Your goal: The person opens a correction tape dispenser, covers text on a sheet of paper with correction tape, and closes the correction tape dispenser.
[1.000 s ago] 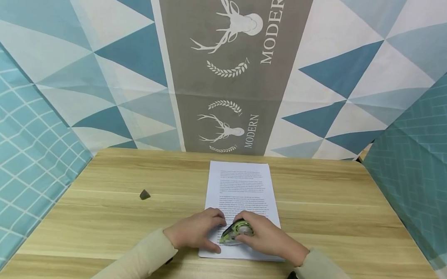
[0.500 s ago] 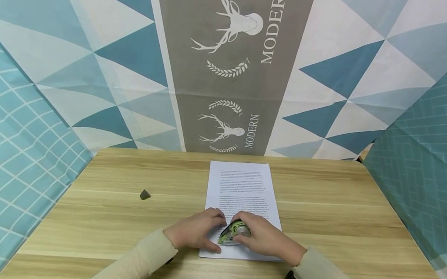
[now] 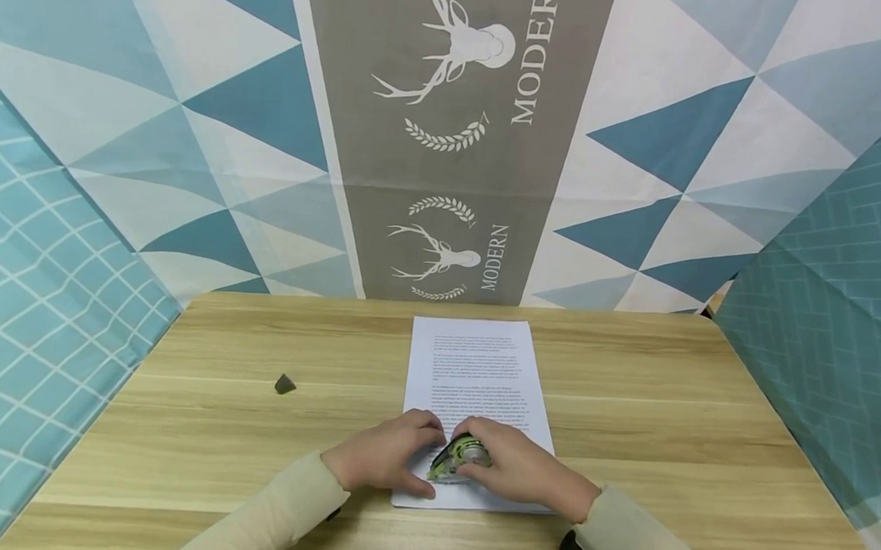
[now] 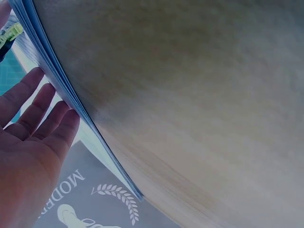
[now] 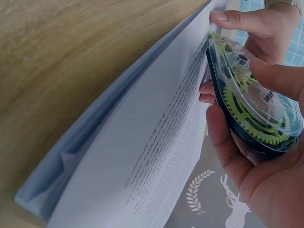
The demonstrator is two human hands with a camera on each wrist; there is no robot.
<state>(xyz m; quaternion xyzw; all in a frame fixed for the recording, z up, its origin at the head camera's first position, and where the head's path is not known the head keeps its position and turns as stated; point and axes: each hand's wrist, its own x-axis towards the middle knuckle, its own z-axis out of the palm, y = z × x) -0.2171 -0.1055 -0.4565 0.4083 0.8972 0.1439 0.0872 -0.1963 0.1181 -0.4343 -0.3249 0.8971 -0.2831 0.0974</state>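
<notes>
My left hand (image 3: 382, 461) lies flat with fingers straight on the printed sheet (image 3: 472, 367) so it cannot slide, while just beside it my right hand (image 3: 520, 471) grips the green correction tape (image 3: 460, 457), tip tilted onto the text between my 2 hands

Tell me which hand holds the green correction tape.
The right hand grips the correction tape; the left hand only rests flat on the paper.
</notes>
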